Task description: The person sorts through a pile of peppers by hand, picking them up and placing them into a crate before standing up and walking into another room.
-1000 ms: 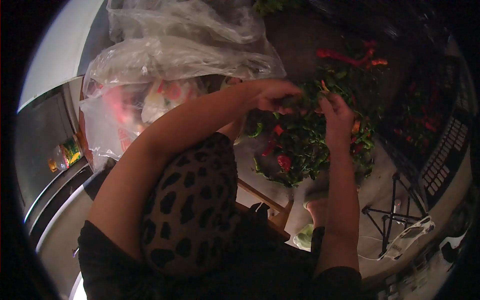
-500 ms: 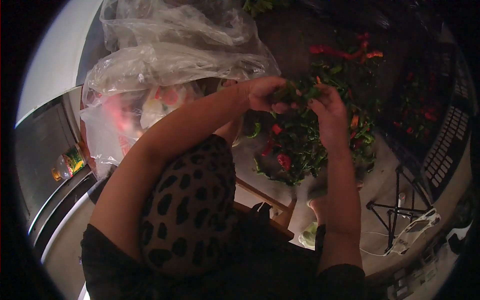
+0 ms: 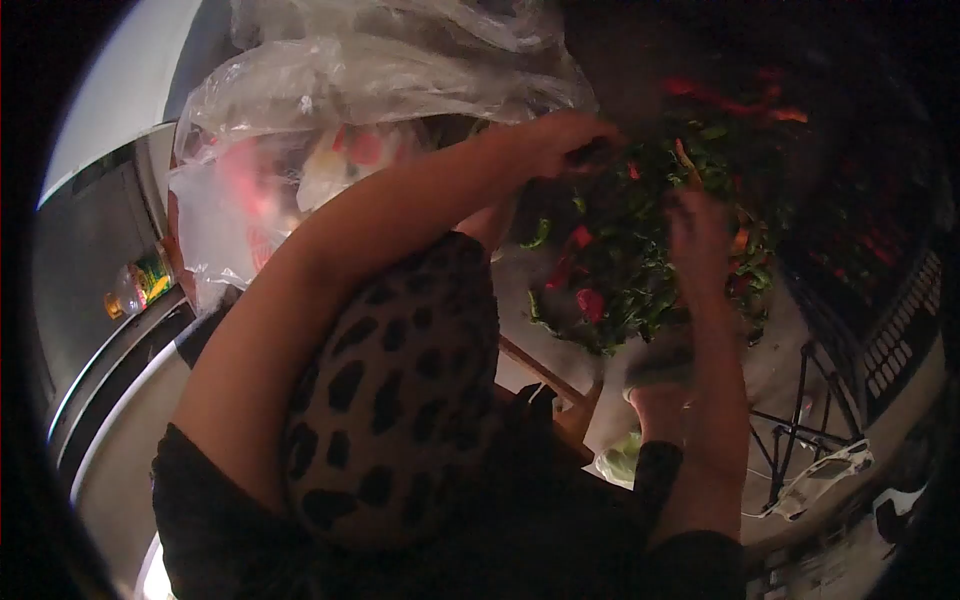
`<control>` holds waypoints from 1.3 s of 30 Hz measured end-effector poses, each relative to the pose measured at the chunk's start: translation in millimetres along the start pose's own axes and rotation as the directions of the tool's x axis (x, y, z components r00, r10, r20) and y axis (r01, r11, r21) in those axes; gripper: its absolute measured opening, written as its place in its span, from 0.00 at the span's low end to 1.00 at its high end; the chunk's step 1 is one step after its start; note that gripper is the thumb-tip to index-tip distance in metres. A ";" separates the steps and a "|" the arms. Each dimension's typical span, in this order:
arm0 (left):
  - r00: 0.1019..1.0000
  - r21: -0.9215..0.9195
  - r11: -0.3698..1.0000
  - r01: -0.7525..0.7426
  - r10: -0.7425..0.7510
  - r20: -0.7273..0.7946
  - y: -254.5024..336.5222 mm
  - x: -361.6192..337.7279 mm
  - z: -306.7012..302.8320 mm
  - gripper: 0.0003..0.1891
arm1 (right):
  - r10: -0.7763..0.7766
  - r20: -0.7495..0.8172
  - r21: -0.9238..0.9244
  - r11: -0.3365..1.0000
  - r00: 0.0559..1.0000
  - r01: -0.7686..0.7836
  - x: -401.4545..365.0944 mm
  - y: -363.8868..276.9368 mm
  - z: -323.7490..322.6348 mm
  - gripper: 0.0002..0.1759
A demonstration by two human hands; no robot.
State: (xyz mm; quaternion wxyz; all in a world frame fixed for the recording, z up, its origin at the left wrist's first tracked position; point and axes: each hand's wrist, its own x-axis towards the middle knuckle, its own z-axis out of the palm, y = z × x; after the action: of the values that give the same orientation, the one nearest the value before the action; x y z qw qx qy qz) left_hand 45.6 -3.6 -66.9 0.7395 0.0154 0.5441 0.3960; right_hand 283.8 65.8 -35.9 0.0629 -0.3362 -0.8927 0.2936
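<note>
A heap of dark green peppers [image 3: 640, 260] with some red and orange ones lies on the floor in front of me. My left hand [image 3: 575, 140] is at the upper left edge of the heap, fingers curled; it is too dark to see what they hold. Over the right part of the heap is my right hand [image 3: 698, 220], smeared by motion, its fingers unclear. A red pepper [image 3: 591, 304] shows near the heap's front, and long red peppers [image 3: 715, 98] lie at its far side.
Clear plastic bags [image 3: 330, 85] fill the upper left. A bottle with an orange cap [image 3: 138, 288] lies at the far left. On the right stand a dark slatted crate [image 3: 895, 330] with red and green pieces, and a black metal frame [image 3: 800, 430].
My hands have moved apart: the left went up, the right moved away to the right and down over the heap. The whole view has shifted slightly.
</note>
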 end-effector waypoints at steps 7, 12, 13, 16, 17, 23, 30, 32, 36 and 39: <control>0.982 0.149 0.989 0.021 0.007 -0.189 8.2 -15.2 11.8 0.10 | -0.253 0.241 -0.135 0.947 0.937 0.290 -23.2 -43.0 81.1 0.12; 0.979 0.128 0.990 0.061 -0.034 -0.201 14.0 -20.1 18.4 0.10 | -0.245 0.422 -0.124 0.938 0.873 0.324 -13.3 -49.6 75.1 0.14; 0.978 0.135 0.989 0.058 -0.029 -0.205 15.6 -21.1 19.6 0.10 | -0.257 0.445 -0.131 0.929 0.858 0.346 -13.4 -48.6 76.0 0.15; 0.984 0.145 0.989 0.028 -0.001 -0.178 12.6 -19.0 17.8 0.11 | -0.297 0.484 -0.112 0.912 0.823 0.395 -15.9 -45.4 77.5 0.17; 0.984 0.156 0.987 0.026 0.001 -0.176 13.3 -19.9 17.5 0.11 | -0.316 0.476 -0.084 0.913 0.821 0.400 -16.9 -45.9 73.1 0.18; 0.946 0.409 0.859 -0.309 0.322 0.038 -3.7 -2.0 -5.0 0.14 | -0.370 0.101 0.002 0.928 0.923 0.372 -4.3 -31.5 -7.1 0.18; 0.800 0.595 0.605 -0.529 0.589 0.113 -10.7 19.6 -2.9 0.15 | 0.314 0.019 0.229 0.923 0.949 -0.309 -7.1 30.1 -61.5 0.14; 0.782 0.651 0.506 -0.566 0.579 0.230 -3.7 18.7 9.7 0.14 | 0.399 0.151 0.378 0.822 0.905 -0.426 -4.9 18.4 -88.5 0.14; 0.872 0.613 0.621 -0.489 0.338 0.353 38.0 -26.3 75.5 0.17 | 0.427 0.299 0.461 0.718 0.853 -0.522 -7.4 11.5 -127.8 0.14; 0.690 0.643 0.277 -0.714 0.435 0.579 19.8 -21.8 100.0 0.19 | 0.461 0.308 0.540 0.636 0.832 -0.552 -11.7 1.1 -144.7 0.14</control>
State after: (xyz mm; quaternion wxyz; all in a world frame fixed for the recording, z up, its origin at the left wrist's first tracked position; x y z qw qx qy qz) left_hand 114.0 37.7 0.2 0.5081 0.6220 0.5028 0.3196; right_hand 338.1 128.8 83.0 0.0190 -0.5128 -0.6206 0.5930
